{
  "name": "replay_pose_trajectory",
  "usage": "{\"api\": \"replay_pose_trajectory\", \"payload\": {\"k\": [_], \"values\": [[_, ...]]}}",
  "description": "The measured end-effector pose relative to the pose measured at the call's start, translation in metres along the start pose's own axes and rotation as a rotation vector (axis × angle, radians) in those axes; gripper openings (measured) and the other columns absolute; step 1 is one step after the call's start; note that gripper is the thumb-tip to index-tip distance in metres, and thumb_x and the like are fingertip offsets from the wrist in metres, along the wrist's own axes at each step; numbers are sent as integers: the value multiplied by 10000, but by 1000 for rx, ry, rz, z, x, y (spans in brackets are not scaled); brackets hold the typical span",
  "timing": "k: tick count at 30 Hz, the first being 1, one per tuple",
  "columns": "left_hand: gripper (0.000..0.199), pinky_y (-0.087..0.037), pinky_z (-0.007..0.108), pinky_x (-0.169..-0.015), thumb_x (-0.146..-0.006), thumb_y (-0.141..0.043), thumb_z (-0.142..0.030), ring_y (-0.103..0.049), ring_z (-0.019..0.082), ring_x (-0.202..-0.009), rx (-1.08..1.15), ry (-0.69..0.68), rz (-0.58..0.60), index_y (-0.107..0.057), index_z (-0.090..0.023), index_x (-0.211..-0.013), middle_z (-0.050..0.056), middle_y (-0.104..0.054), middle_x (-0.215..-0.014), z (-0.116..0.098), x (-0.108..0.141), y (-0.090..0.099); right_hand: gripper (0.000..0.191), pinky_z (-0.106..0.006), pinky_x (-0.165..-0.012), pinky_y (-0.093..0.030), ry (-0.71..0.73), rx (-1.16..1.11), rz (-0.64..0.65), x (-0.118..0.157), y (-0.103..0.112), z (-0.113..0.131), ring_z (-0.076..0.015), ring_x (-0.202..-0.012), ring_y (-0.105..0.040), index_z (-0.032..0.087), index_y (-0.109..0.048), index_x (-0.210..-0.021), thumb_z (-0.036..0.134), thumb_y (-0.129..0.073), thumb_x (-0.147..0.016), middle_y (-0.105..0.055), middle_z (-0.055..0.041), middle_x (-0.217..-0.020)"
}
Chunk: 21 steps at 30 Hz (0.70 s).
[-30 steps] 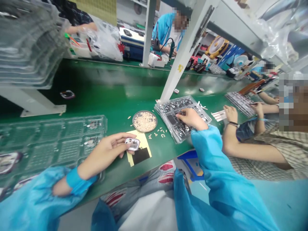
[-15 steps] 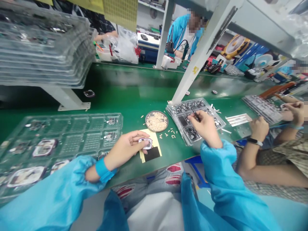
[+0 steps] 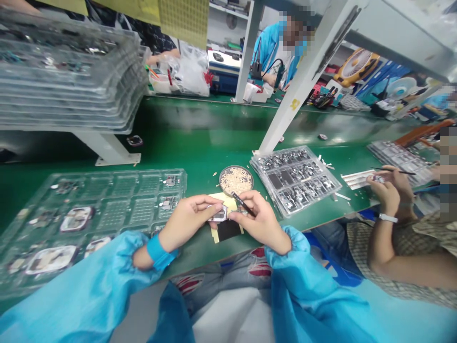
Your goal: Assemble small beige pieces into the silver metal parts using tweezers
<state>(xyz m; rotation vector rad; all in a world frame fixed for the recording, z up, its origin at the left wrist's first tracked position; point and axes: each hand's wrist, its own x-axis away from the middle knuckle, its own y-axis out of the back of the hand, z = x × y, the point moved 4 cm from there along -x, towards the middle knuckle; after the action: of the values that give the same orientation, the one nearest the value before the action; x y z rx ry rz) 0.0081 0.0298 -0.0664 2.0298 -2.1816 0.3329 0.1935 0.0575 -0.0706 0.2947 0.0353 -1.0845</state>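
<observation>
In my left hand [image 3: 193, 216] is a small rounded-square watch case [image 3: 220, 213], pinched between thumb and fingers above a yellow sheet [image 3: 232, 204] with a black patch. My right hand [image 3: 262, 221] has come up against the case's right side. Black tweezers [image 3: 243, 204] lie across the right hand's fingers, slanting up to the left. Its thumb and fingertip pinch close to the case; any small part between them is too small to make out. Just behind the hands sits a round dish [image 3: 236, 180] full of tiny tan and dark pieces.
A compartment tray [image 3: 294, 178] of small parts lies to the right, below a white post [image 3: 282, 119]. On the left is a clear tray [image 3: 117, 190] with more cases, and stacked trays [image 3: 67, 81] stand above it. A co-worker's hands [image 3: 389, 188] work at far right.
My right hand has moved left from the parts tray to the watch case, tweezers still held. My left hand stays nearly in place. The co-worker's hands at right have come together around a small item.
</observation>
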Motion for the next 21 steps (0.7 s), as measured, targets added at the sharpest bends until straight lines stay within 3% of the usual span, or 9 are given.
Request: {"api": "replay_pose_trajectory", "payload": {"k": [5, 8, 11, 13, 16, 18, 21], "values": [[345, -560, 230, -548, -849, -722, -436, -627, 134, -617, -23, -53, 83, -690, -138, -1019, 46, -712, -813, 5, 1, -4, 389, -233, -655, -480, 41, 62, 77, -1, 5, 10, -134, -738, -578, 230, -437, -1319, 292, -595, -969, -558, 9, -821], [337, -550, 230, -495, -872, -694, -464, -620, 150, -625, -73, -43, 215, -655, -152, -992, 23, -661, -761, 13, 3, -11, 411, -269, -687, -469, 61, 128, 138, -2, 0, 17, -145, -715, -551, 230, -404, -1395, 280, -522, -1005, -538, 7, -790], [330, -537, 232, -465, -892, -665, -481, -601, 145, -576, -96, -31, 266, -621, -155, -901, 0, -613, -685, 17, 5, -14, 419, -274, -692, -472, 47, 84, 154, -4, -6, 16, -151, -738, -568, 230, -401, -1403, 312, -514, -1008, -583, -11, -837], [340, -529, 230, -453, -886, -670, -488, -588, 137, -550, -77, -37, 250, -611, -153, -873, -5, -607, -667, 16, 4, -14, 382, -256, -662, -470, 6, -17, 75, -7, -5, 12, -137, -711, -569, 224, -466, -1329, 360, -557, -985, -593, -3, -829], [350, -510, 226, -438, -864, -693, -488, -556, 121, -503, -41, -48, 201, -610, -149, -845, -7, -611, -650, 11, 3, -13, 297, -238, -618, -475, -128, -149, 2, -9, -2, 2, -124, -656, -575, 176, -618, -996, 443, -684, -884, -613, 1, -761], [345, -505, 228, -457, -862, -699, -479, -555, 117, -500, -28, -59, 183, -622, -143, -846, 0, -629, -660, 9, 3, -12, 338, -227, -576, -460, -206, -176, -19, -8, 1, -1, -116, -610, -563, 157, -627, -814, 471, -752, -810, -616, 1, -697], [332, -472, 217, -490, -901, -650, -472, -589, 125, -550, 5, -79, 140, -657, -144, -955, 21, -676, -726, 6, 3, -9, 356, -205, -504, -394, -226, -173, -90, -1, 9, 3, -86, -519, -492, 149, -633, -749, 469, -788, -772, -571, 28, -592]]}}
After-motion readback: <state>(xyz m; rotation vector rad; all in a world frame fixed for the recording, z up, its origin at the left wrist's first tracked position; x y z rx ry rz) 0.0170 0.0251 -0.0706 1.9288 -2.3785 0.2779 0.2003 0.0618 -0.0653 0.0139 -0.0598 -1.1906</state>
